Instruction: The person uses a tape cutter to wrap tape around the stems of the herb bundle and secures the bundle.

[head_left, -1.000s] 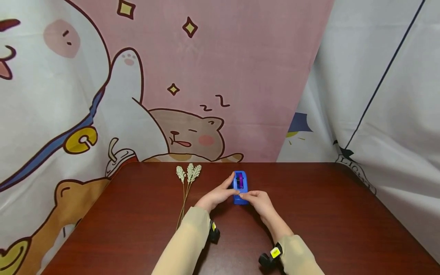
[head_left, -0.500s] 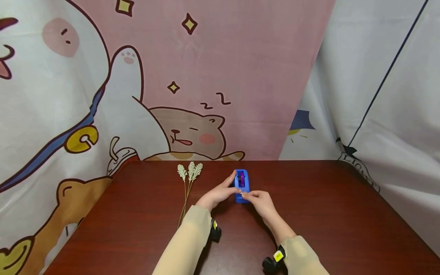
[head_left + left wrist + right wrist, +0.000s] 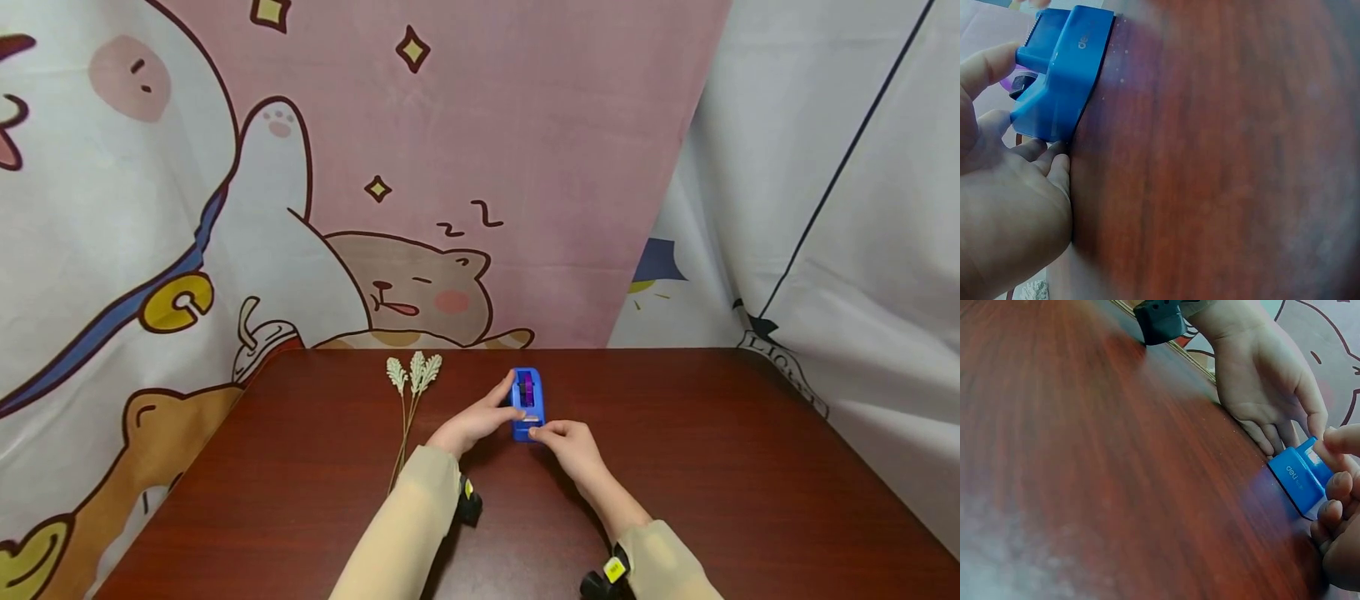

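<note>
The left hand [image 3: 474, 422] grips a blue tape dispenser [image 3: 532, 410] on the bench [image 3: 750, 467]; the right hand [image 3: 572, 447], fingers bent, meets its near end, any pinch there unclear.

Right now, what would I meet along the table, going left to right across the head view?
The pale leafy-topped sprigs, the left hand, the blue tape dispenser, the right hand.
</note>
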The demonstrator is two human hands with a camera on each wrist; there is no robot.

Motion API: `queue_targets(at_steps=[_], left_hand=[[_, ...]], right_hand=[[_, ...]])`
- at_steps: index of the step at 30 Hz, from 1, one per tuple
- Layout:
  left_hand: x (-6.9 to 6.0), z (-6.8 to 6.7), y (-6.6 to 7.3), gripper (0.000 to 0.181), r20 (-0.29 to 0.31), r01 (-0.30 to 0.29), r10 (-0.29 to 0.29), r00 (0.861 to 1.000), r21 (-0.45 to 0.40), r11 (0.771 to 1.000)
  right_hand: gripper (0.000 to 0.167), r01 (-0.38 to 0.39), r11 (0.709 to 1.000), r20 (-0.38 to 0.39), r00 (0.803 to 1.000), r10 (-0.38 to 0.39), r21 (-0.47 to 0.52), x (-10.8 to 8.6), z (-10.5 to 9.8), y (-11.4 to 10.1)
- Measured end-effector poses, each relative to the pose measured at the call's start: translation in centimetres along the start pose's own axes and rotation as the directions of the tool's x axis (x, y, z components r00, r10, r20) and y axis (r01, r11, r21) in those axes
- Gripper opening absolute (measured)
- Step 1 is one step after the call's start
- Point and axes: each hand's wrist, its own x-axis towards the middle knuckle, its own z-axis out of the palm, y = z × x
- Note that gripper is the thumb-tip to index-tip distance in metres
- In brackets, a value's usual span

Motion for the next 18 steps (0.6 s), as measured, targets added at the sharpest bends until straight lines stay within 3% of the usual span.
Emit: queue_targets(at_steps=[18], left_hand=[[-0.2, 0.0, 0.3, 0.082, -0.003, 0.004, -0.004, 1.0, 0.002, 1.0]], right_hand=[[0.02, 0.032, 0.999, 0.028, 0.999, -0.032, 0.012, -2.5, -0.5, -0.1]])
